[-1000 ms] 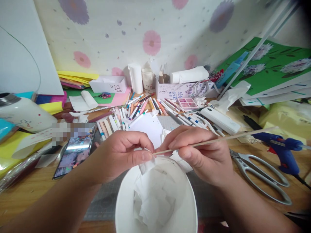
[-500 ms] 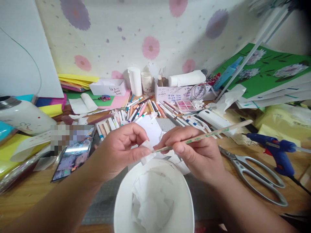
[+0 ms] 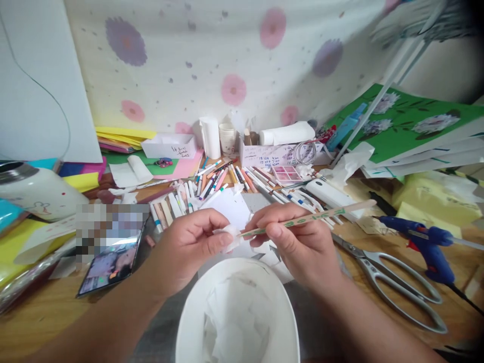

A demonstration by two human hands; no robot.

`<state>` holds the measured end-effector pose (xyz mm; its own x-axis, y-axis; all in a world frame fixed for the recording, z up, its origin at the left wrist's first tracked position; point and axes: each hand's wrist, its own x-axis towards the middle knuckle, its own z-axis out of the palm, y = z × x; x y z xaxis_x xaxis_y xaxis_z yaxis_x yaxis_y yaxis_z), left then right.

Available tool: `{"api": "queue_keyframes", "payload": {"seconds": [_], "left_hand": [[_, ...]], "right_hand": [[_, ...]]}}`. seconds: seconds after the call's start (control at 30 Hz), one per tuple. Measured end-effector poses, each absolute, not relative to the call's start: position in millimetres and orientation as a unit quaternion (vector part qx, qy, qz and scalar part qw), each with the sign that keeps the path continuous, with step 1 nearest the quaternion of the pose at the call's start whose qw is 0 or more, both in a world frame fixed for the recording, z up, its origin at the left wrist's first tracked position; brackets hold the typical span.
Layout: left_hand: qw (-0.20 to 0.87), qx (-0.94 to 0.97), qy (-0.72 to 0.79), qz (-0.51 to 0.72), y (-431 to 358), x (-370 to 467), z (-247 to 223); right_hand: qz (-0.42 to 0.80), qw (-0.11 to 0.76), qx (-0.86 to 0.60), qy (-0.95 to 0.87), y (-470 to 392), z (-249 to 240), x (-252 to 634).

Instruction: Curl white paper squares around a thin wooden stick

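Between thumb and fingers, my left hand (image 3: 192,247) pinches a small piece of white tissue paper (image 3: 227,244). My right hand (image 3: 298,247) grips a flat wooden stick (image 3: 325,214) with green printed marks, held slanting up to the right. The stick's lower end meets the tissue at my left fingertips. Just below both hands stands a white bin (image 3: 183,307), its opening facing up. Crumpled white paper (image 3: 238,322) lies inside it. A white sheet (image 3: 230,206) with paper scraps shows behind my hands.
Scissors (image 3: 393,282) and a blue glue gun (image 3: 425,242) lie at right. A phone (image 3: 113,267) and a white flask (image 3: 41,191) are at left. Many markers (image 3: 212,181) spread behind my hands, before paper cups (image 3: 227,138) and a handwritten box (image 3: 264,156).
The view has tilted up slightly, so the scene sits lower. My right hand has turned the stick a little flatter, its tip still at the tissue. Both hands keep their hold.
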<state>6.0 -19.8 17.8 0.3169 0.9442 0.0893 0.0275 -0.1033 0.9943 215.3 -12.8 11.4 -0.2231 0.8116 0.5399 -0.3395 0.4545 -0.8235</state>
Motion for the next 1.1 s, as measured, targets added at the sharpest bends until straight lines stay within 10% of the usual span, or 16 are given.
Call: {"api": "queue_keyframes", "payload": {"seconds": [0.63,1.1], "left_hand": [[0.207,0.751,0.411,0.473,-24.1,7.2,12.3],[0.276,0.744,0.382,0.474,-23.3,6.9,22.1]], "right_hand": [[0.49,0.618,-0.13,-0.6,-4.6,0.1,218.3],[0.466,0.609,-0.14,-0.627,-9.6,3.0,218.6]]}}
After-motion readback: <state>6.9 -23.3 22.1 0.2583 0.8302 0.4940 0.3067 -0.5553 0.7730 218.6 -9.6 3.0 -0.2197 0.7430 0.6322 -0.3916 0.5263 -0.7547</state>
